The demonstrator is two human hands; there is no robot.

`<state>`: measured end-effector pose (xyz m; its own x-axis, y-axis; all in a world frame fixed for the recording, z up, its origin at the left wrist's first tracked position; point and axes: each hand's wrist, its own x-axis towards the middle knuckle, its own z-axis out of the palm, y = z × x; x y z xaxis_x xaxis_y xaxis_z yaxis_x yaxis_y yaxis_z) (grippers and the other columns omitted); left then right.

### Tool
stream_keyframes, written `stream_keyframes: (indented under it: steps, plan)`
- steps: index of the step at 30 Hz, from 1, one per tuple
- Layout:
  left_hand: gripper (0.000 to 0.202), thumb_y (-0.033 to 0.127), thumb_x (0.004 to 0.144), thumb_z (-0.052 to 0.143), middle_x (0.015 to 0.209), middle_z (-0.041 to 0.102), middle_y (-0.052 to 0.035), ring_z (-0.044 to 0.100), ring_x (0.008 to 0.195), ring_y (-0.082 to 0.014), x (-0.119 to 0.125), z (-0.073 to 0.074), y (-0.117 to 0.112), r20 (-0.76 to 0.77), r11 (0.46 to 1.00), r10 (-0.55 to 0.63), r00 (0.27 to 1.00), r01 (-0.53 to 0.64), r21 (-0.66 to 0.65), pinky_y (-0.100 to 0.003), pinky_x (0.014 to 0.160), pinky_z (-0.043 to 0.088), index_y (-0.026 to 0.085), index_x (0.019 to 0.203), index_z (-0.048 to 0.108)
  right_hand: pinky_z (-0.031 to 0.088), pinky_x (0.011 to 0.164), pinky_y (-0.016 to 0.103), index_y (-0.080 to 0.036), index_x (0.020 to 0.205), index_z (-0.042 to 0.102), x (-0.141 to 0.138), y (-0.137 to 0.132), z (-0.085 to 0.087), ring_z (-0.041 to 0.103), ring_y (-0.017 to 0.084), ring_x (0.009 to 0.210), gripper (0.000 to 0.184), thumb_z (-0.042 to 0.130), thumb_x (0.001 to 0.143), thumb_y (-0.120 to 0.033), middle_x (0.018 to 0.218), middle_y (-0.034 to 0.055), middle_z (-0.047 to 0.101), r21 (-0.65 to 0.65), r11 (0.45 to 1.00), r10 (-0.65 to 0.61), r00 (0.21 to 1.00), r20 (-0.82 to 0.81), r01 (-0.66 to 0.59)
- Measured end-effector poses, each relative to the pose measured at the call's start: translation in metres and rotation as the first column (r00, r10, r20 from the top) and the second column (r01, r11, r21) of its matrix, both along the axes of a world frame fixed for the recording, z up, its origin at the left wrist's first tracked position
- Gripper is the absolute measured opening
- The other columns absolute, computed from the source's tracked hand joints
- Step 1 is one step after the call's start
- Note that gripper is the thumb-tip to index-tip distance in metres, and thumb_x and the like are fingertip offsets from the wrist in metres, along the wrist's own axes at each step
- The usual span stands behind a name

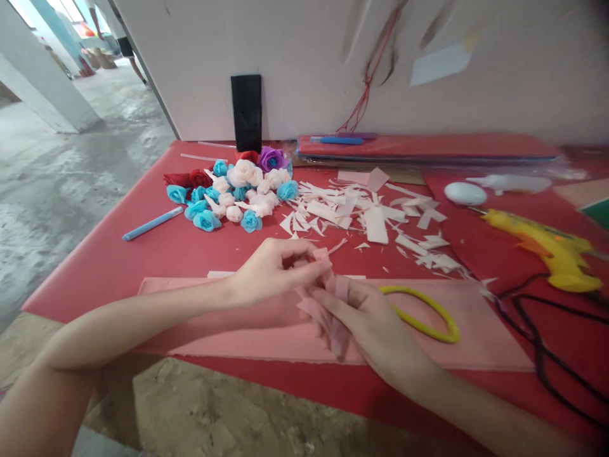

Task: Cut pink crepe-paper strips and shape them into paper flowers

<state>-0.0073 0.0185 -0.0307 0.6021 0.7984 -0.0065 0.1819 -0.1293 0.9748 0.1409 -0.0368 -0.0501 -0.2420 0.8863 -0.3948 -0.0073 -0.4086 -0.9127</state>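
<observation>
My left hand (278,273) pinches the upper end of a pink paper strip (322,257) between thumb and fingertips. Close beside it, my right hand (361,317) grips the lower part of the same paper, whose loose ends (311,309) hang below the fingers. Both hands are over a long folded pink paper sheet (228,336) on the red table. A yellow loop (447,320), like a scissors handle, lies on that sheet to the right; its other end is hidden behind my right hand.
Blue, white, red and purple paper flowers (242,174) are heaped at the back left, near a blue pen (152,223) and an upright black phone-like slab (247,113). Pale paper scraps (375,222) lie mid-table. A yellow glue gun (547,244) with a dark cord (537,343) is right.
</observation>
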Motion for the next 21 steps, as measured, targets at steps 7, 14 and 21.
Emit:
stream_keyframes:
  steps: [7, 14, 21]
  plan:
    - [0.024, 0.031, 0.085, 0.040, 0.082, 0.060, -0.0009, 0.051, 0.073, -0.0092, -0.008, 0.008, 0.022, -0.188, 0.982, 0.060, 0.980, -0.024, 0.185, -0.021, 0.071, 0.041, 0.014, 0.087, 0.057, 0.037, 0.044, 0.022, -0.021, 0.071, 0.061, 0.008, 0.012, 0.003, 0.053, 0.011, 0.048, 0.015, 0.057, 0.076, -0.034, 0.053, -0.0023, 0.058, 0.240, 0.938, 0.143, 0.907, 0.396, -0.252]
    - [0.036, 0.044, 0.078, 0.052, 0.095, 0.062, -0.0037, 0.056, 0.085, -0.0146, -0.018, 0.015, 0.029, -0.298, 0.965, -0.255, 0.920, 0.262, -0.018, -0.024, 0.073, 0.043, 0.017, 0.101, 0.056, 0.026, 0.037, 0.021, -0.022, 0.083, 0.063, 0.004, 0.009, 0.008, 0.032, 0.007, 0.038, 0.020, 0.059, 0.074, -0.039, 0.047, -0.0059, 0.044, 0.175, 0.985, -0.023, 0.994, 0.109, 0.004]
    - [0.043, 0.045, 0.073, 0.059, 0.104, 0.061, -0.0097, 0.058, 0.098, -0.0176, -0.005, -0.002, 0.023, 0.162, 0.939, -0.186, 0.969, 0.224, -0.261, -0.033, 0.089, 0.042, 0.016, 0.105, 0.051, 0.032, 0.042, 0.017, -0.018, 0.069, 0.055, 0.003, 0.010, 0.015, 0.032, 0.004, 0.045, 0.018, 0.062, 0.073, -0.035, 0.059, -0.0049, 0.046, -0.155, 0.939, -0.343, 0.828, -0.442, 0.307]
